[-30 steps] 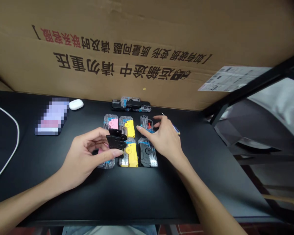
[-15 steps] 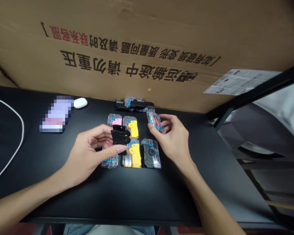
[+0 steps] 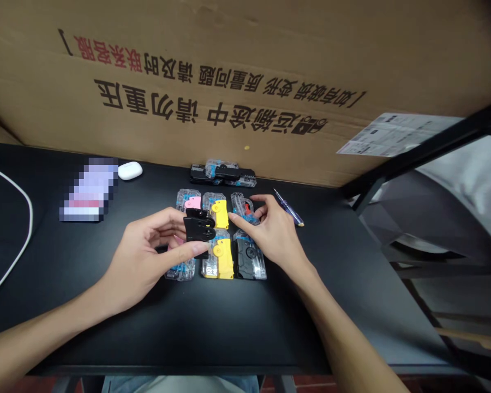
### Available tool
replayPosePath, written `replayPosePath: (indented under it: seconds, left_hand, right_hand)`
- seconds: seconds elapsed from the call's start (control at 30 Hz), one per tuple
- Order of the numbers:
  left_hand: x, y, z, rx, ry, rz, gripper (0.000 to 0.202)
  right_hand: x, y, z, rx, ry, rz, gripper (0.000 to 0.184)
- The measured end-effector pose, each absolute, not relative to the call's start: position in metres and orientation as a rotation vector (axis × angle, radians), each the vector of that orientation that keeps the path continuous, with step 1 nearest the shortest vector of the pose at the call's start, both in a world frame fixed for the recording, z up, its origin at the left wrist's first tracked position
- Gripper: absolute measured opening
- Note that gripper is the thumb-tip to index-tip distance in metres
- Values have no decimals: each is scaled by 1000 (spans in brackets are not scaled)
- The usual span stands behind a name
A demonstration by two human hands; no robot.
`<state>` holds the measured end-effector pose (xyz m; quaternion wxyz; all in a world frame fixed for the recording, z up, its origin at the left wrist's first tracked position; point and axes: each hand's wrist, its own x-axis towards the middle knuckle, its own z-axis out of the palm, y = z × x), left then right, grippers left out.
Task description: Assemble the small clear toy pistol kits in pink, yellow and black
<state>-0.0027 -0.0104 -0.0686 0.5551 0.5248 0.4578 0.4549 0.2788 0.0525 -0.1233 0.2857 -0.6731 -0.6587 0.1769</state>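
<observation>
My left hand (image 3: 141, 254) is closed on several black plastic handle shells (image 3: 197, 229), stacked between thumb and fingers above the table. With thumb and fingers, my right hand (image 3: 276, 229) grips the edges of a clear plastic casing (image 3: 238, 202) with red and blue parts inside, which appears to lie on the table. Left of it is a casing with a yellow handle shell (image 3: 220, 214). In the nearer row are another yellow-shelled casing (image 3: 226, 261) and a black-shelled one (image 3: 251, 257). Pink-shelled casings (image 3: 188, 201) on the left are partly hidden by my left hand.
A pile of black and clear casings (image 3: 223, 173) stands against the big cardboard box (image 3: 245, 49). A pen (image 3: 288, 207) lies right of my right hand. The far left holds a blurred phone (image 3: 90, 191), a white earbud case (image 3: 130, 171) and a white cable (image 3: 30, 218).
My right hand has moved left and lowered the clear casing with red parts into the far row, beside the yellow-shelled one. The pen now shows. My left hand keeps its grip.
</observation>
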Motion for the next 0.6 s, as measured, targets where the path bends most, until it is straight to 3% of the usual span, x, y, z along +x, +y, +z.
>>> replayPosePath:
  seconds: [0.07,0.3,0.6]
  left_hand:
    - [-3,-10,-68,1240,1082,1072,27]
    - [-3,-11,-68,1227,1078,1071,26]
    - [-4,-11,-68,1223,1066,1074,26]
  right_hand:
    - [283,53,-121,-1824,-1742,479,85]
    - [312,68,-120,-1697,-1823,393,47]
    - [322,75,-133,-1630,-1972,417,39]
